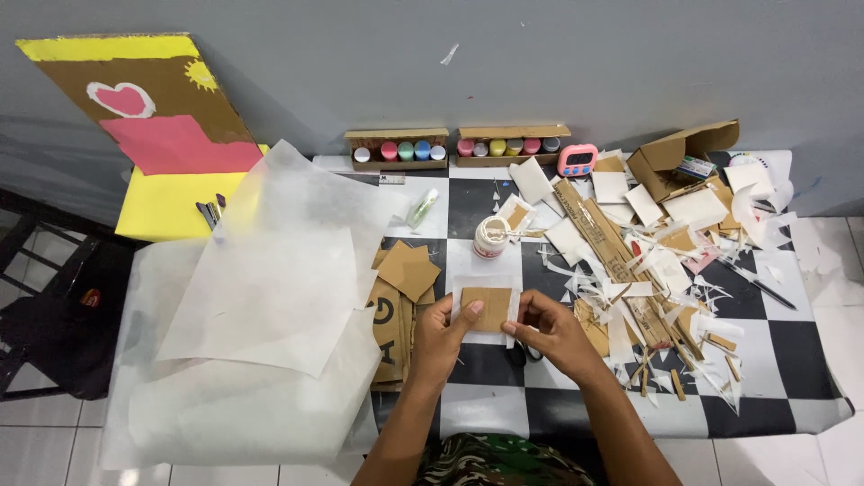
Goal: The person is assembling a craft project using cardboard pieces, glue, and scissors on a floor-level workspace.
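I see my left hand (443, 331) and right hand (551, 329) closed lightly on the side edges of a white paper square (486, 311) carrying a brown cardboard piece (487, 308), low at table centre. A glue jar (490, 238) stands at twelve o'clock of it, paper scraps (670, 297) lie at three, and white sheets (270, 279) at nine.

A: How many paint trays (397, 149)?
B: Two, each holding five pots.
A: Glue jars (490, 238)?
B: One, plus one pink timer (577, 159) and one open box (677, 155).
A: Loose cardboard squares (407, 269)?
B: Perhaps three; they overlap, so it is hard to tell.
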